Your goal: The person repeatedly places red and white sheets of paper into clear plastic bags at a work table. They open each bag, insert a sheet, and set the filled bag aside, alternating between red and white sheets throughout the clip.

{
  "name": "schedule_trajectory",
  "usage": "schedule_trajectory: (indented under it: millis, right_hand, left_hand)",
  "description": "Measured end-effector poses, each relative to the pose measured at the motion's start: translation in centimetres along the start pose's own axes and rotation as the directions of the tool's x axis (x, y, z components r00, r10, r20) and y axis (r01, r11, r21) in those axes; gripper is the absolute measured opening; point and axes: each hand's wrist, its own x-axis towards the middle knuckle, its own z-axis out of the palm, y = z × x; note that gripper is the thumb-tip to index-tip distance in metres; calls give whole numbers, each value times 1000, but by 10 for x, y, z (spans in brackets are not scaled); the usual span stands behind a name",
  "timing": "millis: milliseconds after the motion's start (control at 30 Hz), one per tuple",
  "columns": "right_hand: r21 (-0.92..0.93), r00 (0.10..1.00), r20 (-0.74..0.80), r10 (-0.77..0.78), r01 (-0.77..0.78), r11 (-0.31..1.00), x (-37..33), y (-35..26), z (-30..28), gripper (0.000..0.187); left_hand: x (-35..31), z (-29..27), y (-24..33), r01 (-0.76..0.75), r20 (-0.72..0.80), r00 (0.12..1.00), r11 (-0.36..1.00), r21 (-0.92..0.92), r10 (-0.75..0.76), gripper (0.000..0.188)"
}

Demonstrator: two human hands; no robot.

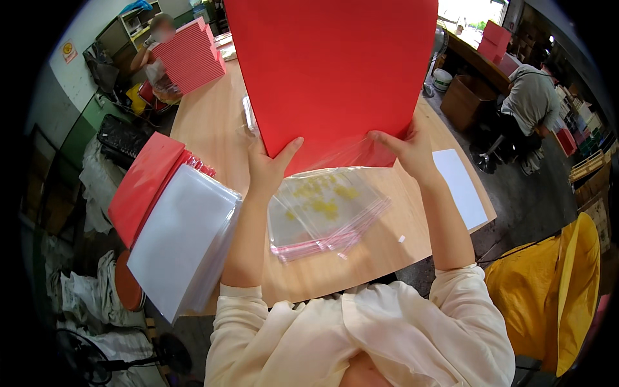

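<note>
Upright in front of me I hold a large flat red board, its lower part wrapped in clear plastic film. My left hand grips the lower left edge, thumb on the near face. At the lower right edge, my right hand is closed too, its thumb pressing the wrinkled film. The fingers behind the board are hidden. Below it on the table lies a stack of clear plastic bags with pinkish edges and yellow patterns. Beside my left forearm stands a pile of plastic-covered white sheets against red covers.
A tall stack of red boards stands at the wooden table's far left, with a person behind it. A white sheet lies at the right edge. Yellow cloth hangs at near right. Another person sits beyond, near a cardboard box.
</note>
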Motion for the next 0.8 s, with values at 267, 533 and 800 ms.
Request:
schedule_trajectory:
  millis: [267, 533, 800]
  right_hand:
    - [12, 994, 24, -108, 108, 994, 9, -14, -1, 60]
    - [-31, 987, 49, -154, 156, 987, 19, -35, 2, 68]
    - [-72, 981, 46, -188, 191, 979, 17, -25, 6, 76]
  left_hand:
    - [11, -11, 7, 13, 107, 994, 1000, -28, -10, 25]
    - [24, -18, 27, 76, 111, 990, 996, 56, -81, 30]
    - [25, -16, 22, 193, 118, 972, 976, 97, -204, 29]
